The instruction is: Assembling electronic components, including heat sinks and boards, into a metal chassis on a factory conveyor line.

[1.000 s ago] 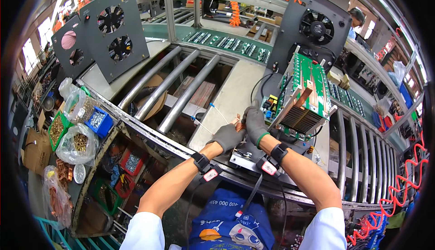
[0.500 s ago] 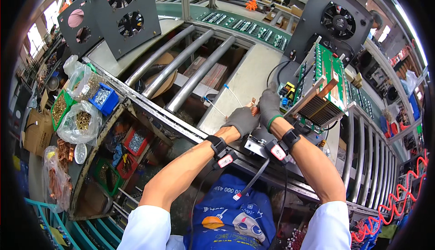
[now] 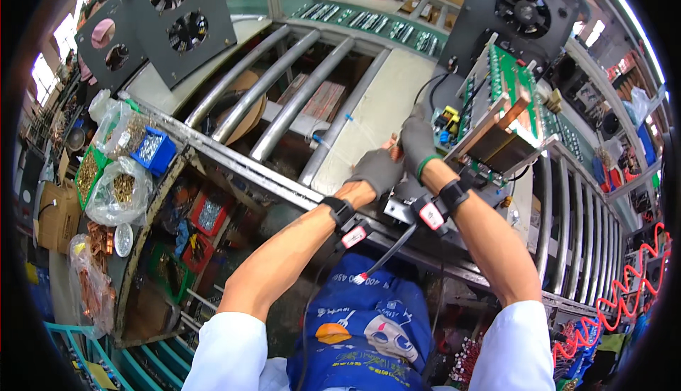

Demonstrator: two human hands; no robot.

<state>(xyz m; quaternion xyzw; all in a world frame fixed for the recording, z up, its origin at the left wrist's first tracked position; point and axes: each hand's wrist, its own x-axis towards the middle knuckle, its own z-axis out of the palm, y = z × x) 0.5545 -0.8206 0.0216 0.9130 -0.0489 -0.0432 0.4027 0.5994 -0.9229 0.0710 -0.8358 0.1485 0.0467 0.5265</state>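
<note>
My left hand [image 3: 381, 171], in a grey glove, is closed around a small copper-coloured piece [image 3: 394, 148]; only its top shows above the fingers. My right hand [image 3: 418, 146], gloved alike, presses against it from the right with curled fingers, and what lies inside its grip is hidden. Both hands are over a pale board [image 3: 386, 100] on the roller conveyor. Thin white wires with blue tips [image 3: 347, 117] lie left of them. To the right stands a green circuit board assembly [image 3: 516, 82] with copper bars and a finned heatsink. Below the hands is a small metal bracket [image 3: 399, 210].
Metal rollers [image 3: 305, 97] run left of the board. Dark panels with fans [image 3: 188, 29] stand at the back left, another fan panel [image 3: 521, 12] at the back right. Bins of screws [image 3: 154, 151] sit at the left. A red coiled hose [image 3: 610, 306] hangs at the lower right.
The view has tilted and shifted slightly. Another roller now shows along the pale board's left edge. My hands stay together on the copper-coloured piece, nearly in the same pose.
</note>
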